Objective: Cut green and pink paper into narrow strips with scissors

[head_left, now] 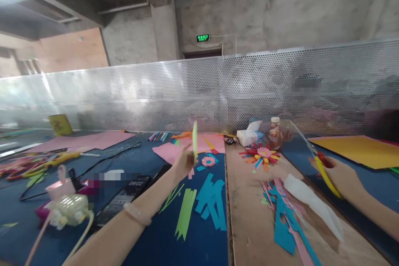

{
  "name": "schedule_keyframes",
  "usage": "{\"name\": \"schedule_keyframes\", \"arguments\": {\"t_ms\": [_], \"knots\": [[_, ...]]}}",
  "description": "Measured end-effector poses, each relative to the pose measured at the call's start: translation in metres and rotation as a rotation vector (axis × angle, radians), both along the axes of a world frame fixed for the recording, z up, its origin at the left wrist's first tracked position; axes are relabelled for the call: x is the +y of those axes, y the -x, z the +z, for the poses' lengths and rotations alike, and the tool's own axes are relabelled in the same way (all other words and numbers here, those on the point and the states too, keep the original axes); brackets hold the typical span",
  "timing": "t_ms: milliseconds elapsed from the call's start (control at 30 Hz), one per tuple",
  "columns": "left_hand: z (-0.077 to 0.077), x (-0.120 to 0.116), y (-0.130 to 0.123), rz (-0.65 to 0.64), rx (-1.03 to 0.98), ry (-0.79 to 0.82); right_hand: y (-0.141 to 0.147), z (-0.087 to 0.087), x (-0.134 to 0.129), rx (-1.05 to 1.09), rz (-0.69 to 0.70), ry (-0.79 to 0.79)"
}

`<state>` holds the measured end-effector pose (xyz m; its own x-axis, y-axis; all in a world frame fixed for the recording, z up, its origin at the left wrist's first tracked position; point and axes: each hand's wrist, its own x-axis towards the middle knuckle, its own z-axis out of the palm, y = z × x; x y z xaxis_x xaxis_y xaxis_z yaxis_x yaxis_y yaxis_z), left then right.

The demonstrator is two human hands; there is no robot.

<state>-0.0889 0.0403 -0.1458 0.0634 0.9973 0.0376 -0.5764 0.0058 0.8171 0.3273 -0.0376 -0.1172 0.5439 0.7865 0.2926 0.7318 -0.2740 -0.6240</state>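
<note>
Above the blue mat, the left hand (pixel 183 162) pinches the lower end of a narrow green paper strip (pixel 195 139) between closed fingertips, holding it upright and edge-on to the camera. The right hand (pixel 338 174) is closed through the yellow handles of a pair of scissors (pixel 314 156), whose blades point up and away, well apart from the strip.

To cut cleanly, I judge the strip should be kept taut and turned flat toward the blades, with the pinch low enough to leave the cutting line free.

Outward from the hands lie cut green strips (pixel 185 214) and blue strips (pixel 213 203), a paper flower (pixel 261 154) on the brown board, a tissue pack (pixel 251 135), a bottle (pixel 274 133) and a phone (pixel 126 197).

Whether the blades are parted is hard to tell, since they blur against the perforated screen (pixel 156 91). The strip's full width is hidden by its angle, and figures behind the screen are indistinct.
</note>
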Motion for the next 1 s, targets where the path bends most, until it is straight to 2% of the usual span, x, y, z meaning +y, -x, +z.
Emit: {"name": "schedule_keyframes", "arguments": {"t_ms": [67,400,667,800,933,1000], "knots": [[0.002,-0.001,0.004,-0.067,-0.055,0.013,0.001,0.0,0.0,0.087,0.002,0.057],[0.017,-0.022,0.005,-0.611,-0.084,0.067,0.007,0.004,-0.002,0.081,-0.034,0.055],[0.008,-0.024,0.008,-0.95,-0.069,0.097,0.0,-0.003,0.003,0.09,-0.024,0.06],[0.01,-0.022,0.008,-1.021,-0.083,0.026,0.004,0.002,0.0,0.071,-0.048,0.103],[0.016,-0.026,0.007,-1.071,-0.082,0.055,0.008,0.006,-0.003,0.049,-0.042,0.14],[0.018,-0.03,0.007,-1.072,-0.082,0.048,0.008,0.005,-0.003,-0.021,-0.051,0.099]]}}
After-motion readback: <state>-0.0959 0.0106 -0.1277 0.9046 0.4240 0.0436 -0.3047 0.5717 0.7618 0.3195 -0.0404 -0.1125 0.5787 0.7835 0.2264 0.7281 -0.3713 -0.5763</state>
